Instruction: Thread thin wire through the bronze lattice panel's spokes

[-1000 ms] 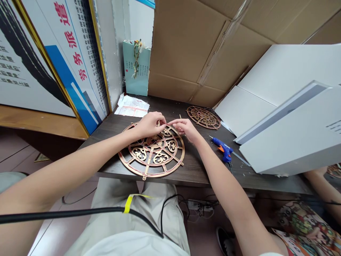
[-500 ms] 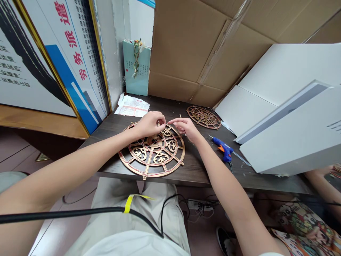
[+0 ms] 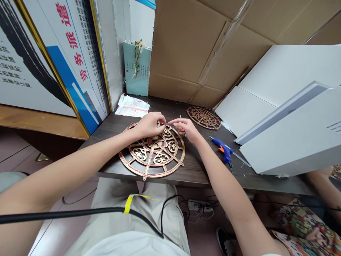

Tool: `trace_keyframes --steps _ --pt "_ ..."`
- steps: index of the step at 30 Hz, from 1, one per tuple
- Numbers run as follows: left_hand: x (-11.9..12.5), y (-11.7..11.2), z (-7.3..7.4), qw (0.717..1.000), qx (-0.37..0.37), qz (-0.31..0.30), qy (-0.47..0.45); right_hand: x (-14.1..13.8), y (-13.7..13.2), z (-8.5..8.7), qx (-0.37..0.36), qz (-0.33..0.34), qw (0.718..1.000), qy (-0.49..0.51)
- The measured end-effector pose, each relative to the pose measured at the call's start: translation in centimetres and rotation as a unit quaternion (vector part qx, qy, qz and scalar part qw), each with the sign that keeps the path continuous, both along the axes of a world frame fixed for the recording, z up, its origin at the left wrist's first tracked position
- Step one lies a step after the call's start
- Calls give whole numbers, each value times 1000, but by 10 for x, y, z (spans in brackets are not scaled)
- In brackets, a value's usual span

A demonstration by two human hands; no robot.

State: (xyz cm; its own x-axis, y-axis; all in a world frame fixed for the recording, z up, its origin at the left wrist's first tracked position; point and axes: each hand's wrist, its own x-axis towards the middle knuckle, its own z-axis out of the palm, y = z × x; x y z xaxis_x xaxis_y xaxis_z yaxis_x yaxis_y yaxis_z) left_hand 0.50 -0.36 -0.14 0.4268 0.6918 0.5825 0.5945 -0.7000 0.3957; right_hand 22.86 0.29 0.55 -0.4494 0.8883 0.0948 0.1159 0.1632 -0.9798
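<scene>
A round openwork wooden panel (image 3: 155, 142) lies flat near the table's front edge, with thin red line along its rings and spokes. My left hand (image 3: 151, 124) rests over its far rim, thumb and fingertips pinched together; what they hold is too small to make out. Across from it, at the far right of the rim, my right hand (image 3: 185, 128) has a thin light stick (image 3: 180, 116) between its curled fingers. Its index finger reaches toward the left fingertips. To the right lies a blue glue gun (image 3: 225, 151) with an orange trigger.
A second round panel (image 3: 204, 118) lies farther back, before a cardboard sheet (image 3: 186, 46). Crumpled paper (image 3: 132, 106) and a pale green bag (image 3: 137, 71) are at the back left. White boards (image 3: 287, 131) stand at right; beyond them shows another person's arm (image 3: 323, 177).
My hands and the panel keep nearly the same place and pose. At the far right, the other person's arm has shifted slightly.
</scene>
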Motion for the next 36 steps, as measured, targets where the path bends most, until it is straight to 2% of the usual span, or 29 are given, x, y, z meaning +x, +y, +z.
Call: trace_keyframes --steps 23,29,36 --pt "1 -3 2 1000 8 13 -13 0 0 -7 9 34 999 3" --pt "-1 -4 5 999 23 31 -35 -13 -5 -7 30 -6 999 42" --pt "-9 -7 20 996 83 6 -12 -30 -7 -8 54 -70 990 108"
